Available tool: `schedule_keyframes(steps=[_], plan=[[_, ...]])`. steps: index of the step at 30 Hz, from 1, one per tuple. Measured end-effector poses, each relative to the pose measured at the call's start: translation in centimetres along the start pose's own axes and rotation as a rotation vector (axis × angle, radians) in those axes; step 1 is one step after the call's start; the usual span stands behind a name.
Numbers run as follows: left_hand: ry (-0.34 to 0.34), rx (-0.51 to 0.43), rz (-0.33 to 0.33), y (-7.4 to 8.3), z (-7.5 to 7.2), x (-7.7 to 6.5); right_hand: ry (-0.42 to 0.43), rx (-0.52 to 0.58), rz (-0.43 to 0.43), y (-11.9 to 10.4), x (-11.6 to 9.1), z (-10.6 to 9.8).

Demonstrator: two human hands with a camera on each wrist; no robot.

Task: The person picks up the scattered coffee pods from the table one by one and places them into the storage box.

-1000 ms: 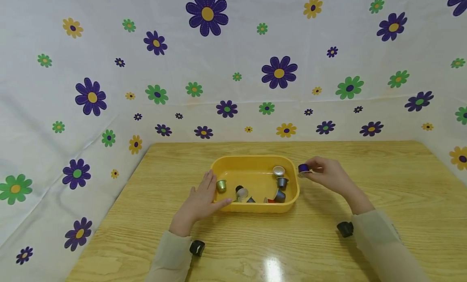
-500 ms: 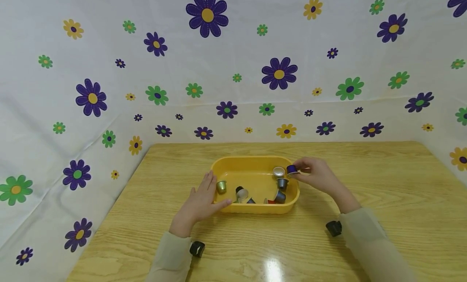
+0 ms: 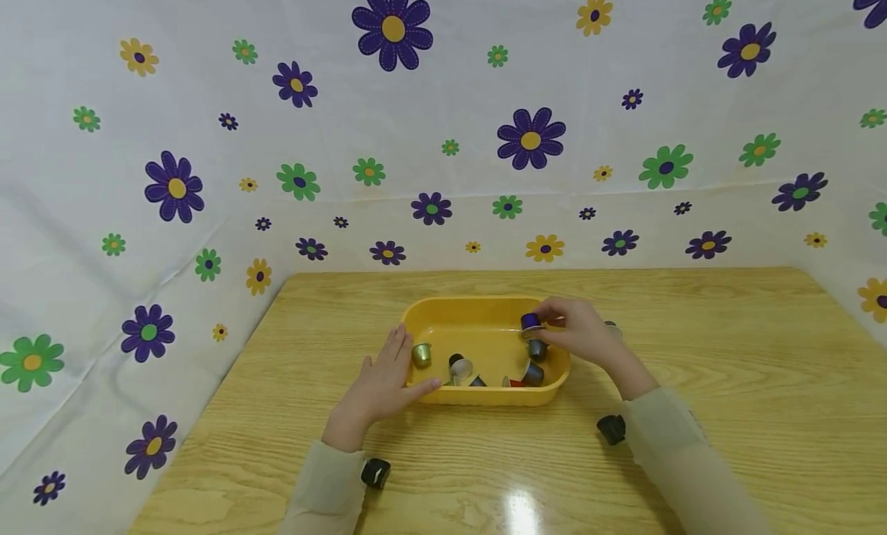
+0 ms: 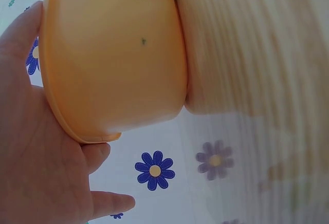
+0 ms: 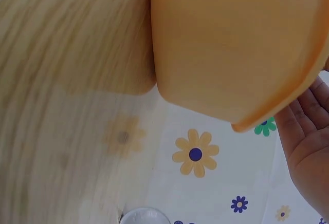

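My right hand (image 3: 578,331) pinches a dark blue coffee capsule (image 3: 530,323) above the right end of a yellow tray (image 3: 478,395). Fingers of that hand show in the right wrist view, but the capsule is hidden there by the tray wall (image 5: 231,44). With its fingers straight, my left hand (image 3: 377,385) rests against the tray's left end, thumb along the front rim. Inside the tray lie a green-gold capsule (image 3: 421,356), a black one with a pale lid (image 3: 460,366), a grey one (image 3: 537,350), a dark blue-grey one (image 3: 533,374) and a partly hidden red one (image 3: 515,382).
The tray stands on a wood-grain table (image 3: 291,412). A capsule (image 3: 613,329) is on the table right of the tray, mostly behind my right hand; its silvery top (image 5: 145,217) shows in the right wrist view. A white flowered cloth (image 3: 443,96) hangs behind the table.
My right hand has moved left with the blue capsule, from beside the tray to over its right end. The capsule on the table has come into sight. My left hand stays put.
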State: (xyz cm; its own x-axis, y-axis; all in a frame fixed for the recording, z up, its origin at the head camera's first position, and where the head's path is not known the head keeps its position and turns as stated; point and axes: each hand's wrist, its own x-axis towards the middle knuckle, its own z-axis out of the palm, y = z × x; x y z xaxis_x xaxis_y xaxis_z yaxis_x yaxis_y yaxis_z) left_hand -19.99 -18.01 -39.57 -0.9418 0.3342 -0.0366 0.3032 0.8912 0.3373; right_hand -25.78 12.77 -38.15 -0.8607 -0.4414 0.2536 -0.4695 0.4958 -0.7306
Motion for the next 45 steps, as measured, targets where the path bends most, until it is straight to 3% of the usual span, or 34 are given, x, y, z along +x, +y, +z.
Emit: schedule_keyframes(steps=[14, 45], plan=[[-0.001, -0.01, 0.007, -0.1, 0.1, 0.2, -0.021, 0.023, 0.001, -1.0, 1.1, 1.1], [-0.005, -0.014, -0.004, 0.0, 0.0, -0.1, -0.026, -0.02, -0.003, -0.6, 0.9, 1.7]])
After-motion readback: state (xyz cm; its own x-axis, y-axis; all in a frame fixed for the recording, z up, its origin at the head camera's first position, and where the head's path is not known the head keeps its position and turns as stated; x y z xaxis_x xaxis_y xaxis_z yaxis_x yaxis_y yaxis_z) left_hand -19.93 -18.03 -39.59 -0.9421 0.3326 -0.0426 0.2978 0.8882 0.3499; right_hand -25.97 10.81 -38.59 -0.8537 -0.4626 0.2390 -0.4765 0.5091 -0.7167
